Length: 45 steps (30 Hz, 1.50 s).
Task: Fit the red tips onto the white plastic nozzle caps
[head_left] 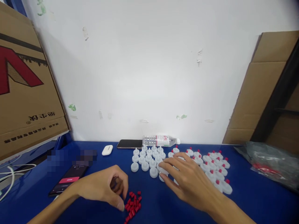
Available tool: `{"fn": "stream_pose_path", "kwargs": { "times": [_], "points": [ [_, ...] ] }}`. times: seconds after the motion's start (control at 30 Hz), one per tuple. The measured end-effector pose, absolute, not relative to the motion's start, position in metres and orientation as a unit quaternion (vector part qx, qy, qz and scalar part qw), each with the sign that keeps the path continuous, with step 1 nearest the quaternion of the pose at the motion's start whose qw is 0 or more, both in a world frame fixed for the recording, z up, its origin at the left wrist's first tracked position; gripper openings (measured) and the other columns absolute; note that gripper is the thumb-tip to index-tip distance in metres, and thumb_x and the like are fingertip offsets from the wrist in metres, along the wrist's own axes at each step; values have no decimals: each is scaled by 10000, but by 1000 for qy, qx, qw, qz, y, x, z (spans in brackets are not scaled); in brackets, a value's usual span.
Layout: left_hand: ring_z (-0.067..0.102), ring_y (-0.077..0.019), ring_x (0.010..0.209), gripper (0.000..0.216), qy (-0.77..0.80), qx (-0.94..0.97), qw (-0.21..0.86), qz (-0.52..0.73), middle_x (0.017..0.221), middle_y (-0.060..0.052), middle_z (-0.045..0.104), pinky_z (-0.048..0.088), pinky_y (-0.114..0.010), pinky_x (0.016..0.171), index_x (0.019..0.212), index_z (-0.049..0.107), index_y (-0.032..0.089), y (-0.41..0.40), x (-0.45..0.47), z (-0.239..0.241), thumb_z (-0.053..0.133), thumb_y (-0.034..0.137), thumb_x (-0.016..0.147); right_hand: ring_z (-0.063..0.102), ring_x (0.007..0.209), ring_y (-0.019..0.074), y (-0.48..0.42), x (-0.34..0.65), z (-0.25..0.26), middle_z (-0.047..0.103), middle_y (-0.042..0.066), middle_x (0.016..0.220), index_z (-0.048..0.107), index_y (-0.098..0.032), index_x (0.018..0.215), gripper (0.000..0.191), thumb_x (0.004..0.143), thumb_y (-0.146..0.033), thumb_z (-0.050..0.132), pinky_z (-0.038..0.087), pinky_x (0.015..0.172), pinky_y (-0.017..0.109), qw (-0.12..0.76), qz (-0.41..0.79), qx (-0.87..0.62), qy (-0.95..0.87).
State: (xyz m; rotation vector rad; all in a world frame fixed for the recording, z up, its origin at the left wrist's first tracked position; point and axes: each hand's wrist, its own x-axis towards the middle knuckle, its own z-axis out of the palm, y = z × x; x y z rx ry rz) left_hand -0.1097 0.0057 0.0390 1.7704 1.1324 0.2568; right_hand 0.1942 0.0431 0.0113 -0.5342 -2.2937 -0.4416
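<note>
The left hand (102,186) is curled, grip unclear, with roughly twenty overlapping red caps (133,205) at its four o'clock. The right hand (189,177) spreads over white nozzle caps (145,166), hold hidden; one plastic bottle (162,141) lies at its eleven o'clock. Two smartphones (129,143) show.

- Our left hand (105,186), fingers curled, hovers beside a loose pile of small red caps (134,203) on the blue surface (156,199).
- Our right hand (190,179) reaches across rows of white nozzled lids (145,166); those to its right wear red tips (217,182).
- Near the wall (144,62), we see a clear bottle (151,141) lying beside a dark phone (129,144).
</note>
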Motion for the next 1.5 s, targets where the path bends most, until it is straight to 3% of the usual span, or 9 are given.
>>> {"fn": "stream_pose_path", "kwargs": {
  "times": [0.2, 0.43, 0.6, 0.77, 0.9, 1.0, 1.17, 1.33, 1.5],
  "points": [
    [461, -109, 649, 359, 434, 777, 450, 80, 789, 23, 601, 303, -236, 550, 910, 862, 247, -5, -87, 30, 948, 488, 658, 652, 816, 203, 40, 192, 8, 714, 37, 952, 663, -192, 1105, 224, 1077, -228, 444, 441, 878, 409, 355, -164, -207, -897],
    [484, -113, 624, 380, 411, 792, 441, 97, 704, 12, 596, 305, -235, 502, 819, 875, 287, 1, -91, 15, 978, 552, 568, 664, 853, 212, 41, 193, 3, 722, 38, 976, 657, -201, 1126, 192, 1065, -214, 476, 437, 884, 408, 348, -157, -209, -900],
    [447, -103, 589, 372, 400, 789, 455, 102, 670, 13, 583, 304, -247, 502, 822, 877, 294, 1, -90, 9, 953, 585, 603, 668, 867, 200, 42, 191, -2, 724, 32, 1007, 648, -208, 1142, 187, 1064, -214, 479, 435, 892, 398, 339, -140, -201, -908],
    [521, -123, 669, 267, 405, 797, 439, 89, 722, 8, 600, 363, -226, 553, 849, 873, 240, -3, -86, 12, 945, 442, 691, 672, 895, 198, 43, 189, -4, 721, 35, 1031, 637, -207, 1080, 158, 1061, -214, 480, 429, 901, 399, 335, -138, -201, -910],
    [543, -109, 665, 185, 425, 762, 467, 143, 855, -11, 675, 396, -214, 584, 896, 814, 190, -6, -86, 21, 836, 358, 824, 659, 891, 199, 41, 188, -4, 708, 34, 1025, 630, -201, 1089, 152, 1050, -187, 484, 432, 914, 401, 334, -137, -197, -912],
    [544, -86, 585, 258, 453, 723, 479, 208, 771, -11, 690, 372, -195, 545, 929, 759, 156, -3, -88, 20, 774, 411, 895, 650, 902, 205, 36, 187, -5, 696, 49, 1054, 620, -196, 1155, 212, 1028, -136, 461, 446, 914, 396, 331, -133, -189, -915],
    [572, -97, 446, 363, 460, 661, 511, 300, 586, 8, 657, 240, -162, 386, 924, 711, 131, 4, -87, 4, 792, 481, 872, 648, 958, 222, 27, 181, -8, 685, 63, 1166, 586, -199, 1209, 277, 971, -86, 499, 464, 886, 378, 296, -139, -161, -931],
    [537, -74, 426, 311, 472, 656, 483, 336, 576, 38, 641, 322, -166, 438, 956, 741, 141, 4, -82, -4, 816, 427, 860, 663, 883, 175, 25, 174, -8, 713, 27, 1035, 561, -173, 1061, 122, 1035, -105, 463, 455, 859, 346, 319, -129, -137, -929],
    [521, -72, 426, 358, 478, 660, 474, 334, 644, -6, 684, 350, -179, 445, 982, 796, 133, 2, -77, -6, 795, 470, 860, 673, 852, 153, 24, 172, -11, 723, 9, 1001, 542, -185, 969, 163, 1086, -176, 429, 455, 837, 340, 336, -123, -133, -924]
  ]
}}
